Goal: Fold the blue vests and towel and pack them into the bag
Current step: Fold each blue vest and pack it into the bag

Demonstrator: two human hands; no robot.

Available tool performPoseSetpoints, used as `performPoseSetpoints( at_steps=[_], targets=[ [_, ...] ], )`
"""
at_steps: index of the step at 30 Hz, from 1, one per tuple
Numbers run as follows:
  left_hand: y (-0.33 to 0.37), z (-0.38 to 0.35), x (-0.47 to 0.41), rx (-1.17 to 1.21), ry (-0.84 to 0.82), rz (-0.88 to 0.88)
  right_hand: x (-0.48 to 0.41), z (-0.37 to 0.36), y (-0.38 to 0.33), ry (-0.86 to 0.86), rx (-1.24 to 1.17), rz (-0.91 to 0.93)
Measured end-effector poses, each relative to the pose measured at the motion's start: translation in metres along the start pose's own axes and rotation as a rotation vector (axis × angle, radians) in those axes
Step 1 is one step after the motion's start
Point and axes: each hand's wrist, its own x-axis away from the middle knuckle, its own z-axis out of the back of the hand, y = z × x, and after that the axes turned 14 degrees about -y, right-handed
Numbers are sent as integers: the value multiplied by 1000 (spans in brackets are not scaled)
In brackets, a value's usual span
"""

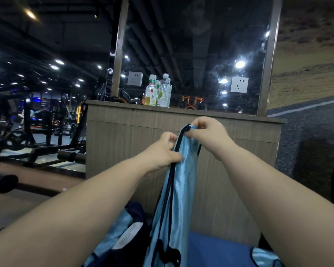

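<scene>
A light-blue vest (pixel 182 189) is held up and hangs down from 2 hands. Its top corner is pinched by the right hand (pixel 208 134), and its black-trimmed edge is gripped just below by the left hand (pixel 165 151). A dark bag (pixel 137 234) is seen beneath the left forearm.

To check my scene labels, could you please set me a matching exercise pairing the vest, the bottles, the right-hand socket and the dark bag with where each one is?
Things:
1. light blue vest
2. bottles
3. right-hand socket
4. dark bag

Places:
A. standing on the wooden ledge
B. low down, left of the hanging fabric
C. on the mirrored panel
D. pinched near its top by the left hand and right hand, hanging down

Pairs: 1-D, 2-A, 3-C, 4-B
</scene>
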Motion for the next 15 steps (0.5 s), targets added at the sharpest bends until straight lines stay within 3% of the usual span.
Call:
performPoseSetpoints(
  at_steps=[6,10,12,15],
  targets=[
    [-22,-7,-1,-194,-122,81,0,3,9,110,-262,-91],
    [-35,-10,-1,-263,-153,164,0,2,12,164,-592,-106],
    [-39,-12,-1,-248,-154,189,-1,0,13,164,-589,-140],
    [-43,-14,-4,-227,-154,207,0,-3,17,97,-320,-157]
  ],
)
